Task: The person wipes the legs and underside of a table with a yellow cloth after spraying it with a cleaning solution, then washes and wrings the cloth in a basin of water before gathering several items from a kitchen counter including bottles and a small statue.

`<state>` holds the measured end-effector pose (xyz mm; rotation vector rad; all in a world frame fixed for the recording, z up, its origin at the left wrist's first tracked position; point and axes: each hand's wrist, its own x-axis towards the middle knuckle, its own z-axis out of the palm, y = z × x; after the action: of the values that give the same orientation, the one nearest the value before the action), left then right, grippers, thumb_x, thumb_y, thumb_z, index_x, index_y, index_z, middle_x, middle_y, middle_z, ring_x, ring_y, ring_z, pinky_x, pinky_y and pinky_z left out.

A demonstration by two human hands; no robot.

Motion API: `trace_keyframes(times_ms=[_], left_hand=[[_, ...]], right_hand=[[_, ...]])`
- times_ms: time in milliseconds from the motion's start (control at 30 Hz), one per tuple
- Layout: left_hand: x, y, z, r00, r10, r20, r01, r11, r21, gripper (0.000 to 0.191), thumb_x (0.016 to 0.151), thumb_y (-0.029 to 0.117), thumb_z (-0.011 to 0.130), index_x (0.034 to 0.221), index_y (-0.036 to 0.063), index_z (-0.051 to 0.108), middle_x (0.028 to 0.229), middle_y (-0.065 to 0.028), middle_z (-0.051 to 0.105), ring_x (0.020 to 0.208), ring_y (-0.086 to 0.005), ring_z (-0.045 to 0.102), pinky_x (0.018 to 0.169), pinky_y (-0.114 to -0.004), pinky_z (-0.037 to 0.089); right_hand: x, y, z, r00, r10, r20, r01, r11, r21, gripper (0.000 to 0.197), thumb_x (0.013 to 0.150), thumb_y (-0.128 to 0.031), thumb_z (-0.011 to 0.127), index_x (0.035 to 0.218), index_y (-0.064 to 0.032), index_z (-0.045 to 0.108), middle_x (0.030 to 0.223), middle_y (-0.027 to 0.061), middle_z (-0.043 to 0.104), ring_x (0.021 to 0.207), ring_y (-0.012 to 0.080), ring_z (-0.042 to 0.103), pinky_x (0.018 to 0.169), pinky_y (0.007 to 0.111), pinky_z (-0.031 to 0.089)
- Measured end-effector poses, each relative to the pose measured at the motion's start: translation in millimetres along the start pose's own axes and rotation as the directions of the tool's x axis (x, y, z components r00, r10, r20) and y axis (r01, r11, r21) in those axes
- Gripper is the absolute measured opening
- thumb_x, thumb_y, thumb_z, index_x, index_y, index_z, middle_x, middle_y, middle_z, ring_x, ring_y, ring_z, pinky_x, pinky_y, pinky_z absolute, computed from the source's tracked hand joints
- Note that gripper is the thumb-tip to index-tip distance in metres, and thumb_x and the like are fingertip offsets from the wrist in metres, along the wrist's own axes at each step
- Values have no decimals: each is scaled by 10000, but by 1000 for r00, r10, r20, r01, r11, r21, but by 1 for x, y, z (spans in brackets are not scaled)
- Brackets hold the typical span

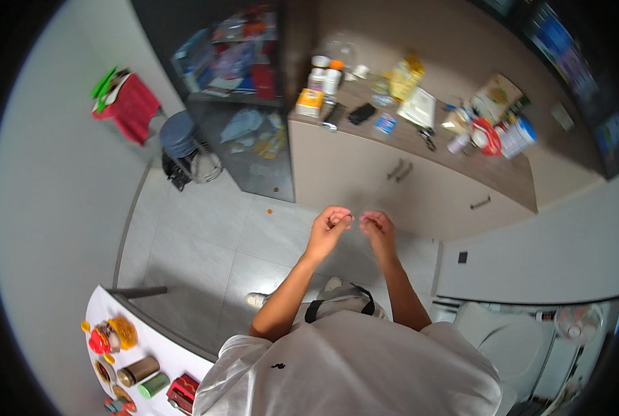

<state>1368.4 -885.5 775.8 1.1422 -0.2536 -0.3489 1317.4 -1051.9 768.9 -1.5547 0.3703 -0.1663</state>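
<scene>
Both of my hands are raised over the grey tiled floor (200,234), with a small gap between their fingertips. The fingers of my left hand (331,229) are curled, thumb near the fingertips; whether something tiny is between them cannot be told. My right hand (379,229) is slightly blurred, its fingers bent toward the left hand, and its grip is unclear. Beyond the hands stands a beige cabinet (340,166) with metal handles. On its wooden top (481,171) are white bottles (331,80), a yellow-and-white box (309,102), a black object (362,113) and a yellow bag (406,78).
A white table (148,333) at lower left holds a brown tumbler (138,371) and a green can (153,385). Blue stools (178,134) are stacked beside a dark shelf unit (257,171). A white chair (517,338) and a fan (578,323) stand at lower right.
</scene>
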Motion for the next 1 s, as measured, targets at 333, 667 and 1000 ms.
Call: trace_keyframes(times_ms=[333, 667, 1000], left_hand=[[63, -77, 236, 916, -150, 373, 141, 989, 51, 133, 1000, 99, 580, 1106, 28, 617, 998, -64, 707, 860, -117, 642, 769, -255, 496], [123, -142, 367, 797, -294, 528, 193, 952, 238, 160, 1005, 128, 572, 1128, 35, 613, 1024, -75, 711, 839, -129, 650, 756, -266, 498], [262, -193, 508, 799, -15, 601, -92, 985, 146, 115, 963, 38, 579, 1073, 41, 614, 965, -15, 647, 851, -79, 573, 743, -235, 464]], right_hand=[[-10, 1, -226, 905, -141, -401, 188, 979, 79, 187, 927, -96, 643, 1094, -15, 635, 994, 46, 695, 841, 116, 646, 772, 245, 498], [-25, 8, -347, 776, 50, -629, 123, 966, 228, 188, 937, -70, 613, 1115, -10, 611, 982, 54, 671, 875, 118, 633, 785, 251, 505], [55, -23, -511, 766, -208, -609, 312, 948, 67, 160, 951, -94, 629, 1096, -28, 624, 942, 32, 666, 827, 98, 629, 744, 238, 502]])
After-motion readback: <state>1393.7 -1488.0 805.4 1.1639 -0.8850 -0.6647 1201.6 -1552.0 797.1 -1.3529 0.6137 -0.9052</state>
